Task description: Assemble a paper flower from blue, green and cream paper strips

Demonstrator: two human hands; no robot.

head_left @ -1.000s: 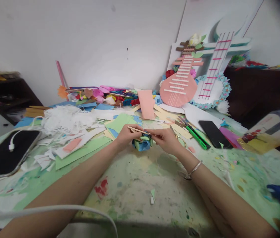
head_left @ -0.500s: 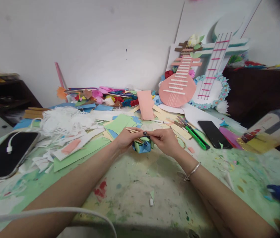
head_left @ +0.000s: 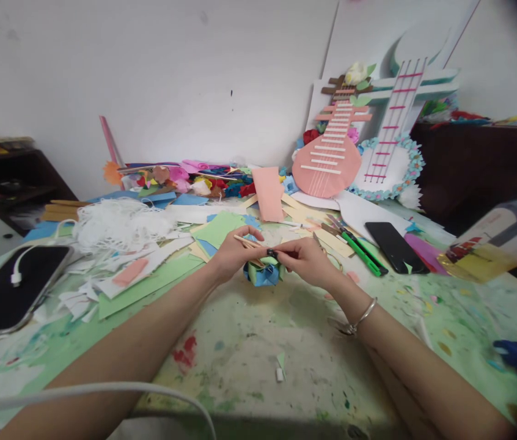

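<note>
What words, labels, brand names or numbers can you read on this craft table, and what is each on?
No text here can be read.
Red and yellow label on the container at the right: too blurred to read.
Black phone and plugged-in phone: screens dark, nothing shown.
Wooden stick in the left hand, paper piece at the right hand: no writing visible.

Flower (head_left: 263, 273) centre frame, between left hand (head_left: 235, 249) and right hand (head_left: 307, 260); tablet (head_left: 8, 290) lower left; phone (head_left: 393, 247) right; scraps (head_left: 148, 278) left; guitar (head_left: 327, 162) upper right
</note>
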